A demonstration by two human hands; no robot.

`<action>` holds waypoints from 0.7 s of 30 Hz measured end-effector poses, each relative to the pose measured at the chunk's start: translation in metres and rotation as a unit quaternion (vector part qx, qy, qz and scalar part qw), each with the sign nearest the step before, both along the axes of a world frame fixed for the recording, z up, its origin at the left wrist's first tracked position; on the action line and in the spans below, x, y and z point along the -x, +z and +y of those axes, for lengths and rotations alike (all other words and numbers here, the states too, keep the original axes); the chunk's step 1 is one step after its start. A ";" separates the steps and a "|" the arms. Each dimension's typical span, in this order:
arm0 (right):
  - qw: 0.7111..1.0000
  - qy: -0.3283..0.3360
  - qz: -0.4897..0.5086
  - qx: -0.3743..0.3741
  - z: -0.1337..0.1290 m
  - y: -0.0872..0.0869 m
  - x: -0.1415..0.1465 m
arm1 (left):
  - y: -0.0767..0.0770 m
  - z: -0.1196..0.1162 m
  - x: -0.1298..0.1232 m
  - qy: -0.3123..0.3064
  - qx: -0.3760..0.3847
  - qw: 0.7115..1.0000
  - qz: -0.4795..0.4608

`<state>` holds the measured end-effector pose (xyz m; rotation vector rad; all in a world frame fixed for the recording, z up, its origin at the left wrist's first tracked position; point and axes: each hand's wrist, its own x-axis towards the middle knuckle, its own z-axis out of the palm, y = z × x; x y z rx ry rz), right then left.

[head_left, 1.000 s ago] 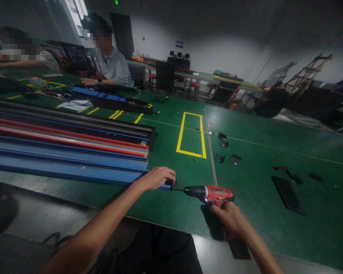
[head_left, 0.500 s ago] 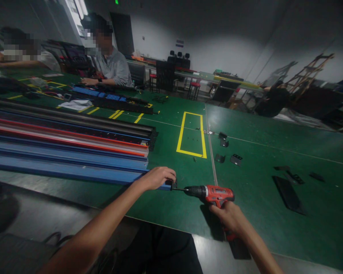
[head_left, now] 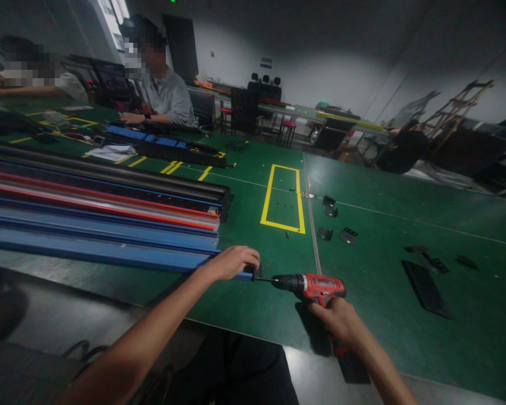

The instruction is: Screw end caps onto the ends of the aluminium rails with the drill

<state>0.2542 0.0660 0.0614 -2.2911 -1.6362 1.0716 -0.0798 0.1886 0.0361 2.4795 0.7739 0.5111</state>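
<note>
A driving step appears to be in hand at the right end of the nearest blue profile (head_left: 152,256), which lies lengthwise on the green counter (head_left: 388,332), near its near edge, and reaches farther right than the other long profiles beside it. The left hand (head_left: 231,262) lies over that end with its grip closed around the profile, fingers bent down by the small black end piece (head_left: 257,273); the thumb is hidden, so how tightly it pinches cannot be told. The right hand (head_left: 339,318) has its grip wrapped firmly round the handle of the red cordless drill (head_left: 325,286), held level to the right of the profile. The drill's long thin bit (head_left: 266,279) points left and meets the end piece, or comes very close to it; whether a screw sits at its tip is too small to tell. As a judgement, this placement calls for the bit kept straight in line with the profile, a light push from the right, and the left hand bracing against any twist while staying off the tip. Farther back lie small black brackets (head_left: 325,234), with tiny dark screws (head_left: 287,235) near the yellow tape rectangle (head_left: 283,228), and a flat black plate (head_left: 424,287) lies to the right.
</note>
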 end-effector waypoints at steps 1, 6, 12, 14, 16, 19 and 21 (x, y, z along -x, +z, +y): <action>1.000 -0.001 0.003 -0.001 0.000 0.001 0.000 | -0.001 0.000 0.000 0.000 -0.001 1.000 -0.001; 1.000 0.002 -0.015 0.000 0.000 0.004 0.002 | 0.001 0.000 0.000 -0.003 -0.002 1.000 0.000; 1.000 0.000 -0.005 -0.007 0.000 0.002 0.001 | 0.001 -0.001 -0.001 0.014 -0.006 1.000 0.010; 1.000 0.003 -0.002 -0.009 0.000 0.000 -0.001 | 0.000 -0.002 -0.002 0.028 -0.019 0.999 0.015; 1.000 0.009 0.003 -0.010 0.000 -0.002 -0.001 | -0.002 -0.004 -0.003 0.043 -0.043 0.998 0.017; 1.000 0.009 0.000 -0.016 0.001 -0.003 -0.002 | -0.003 -0.008 -0.005 0.081 -0.090 0.992 0.033; 1.000 0.004 -0.005 -0.016 0.001 -0.003 -0.001 | -0.002 -0.011 -0.005 0.107 -0.114 0.986 0.056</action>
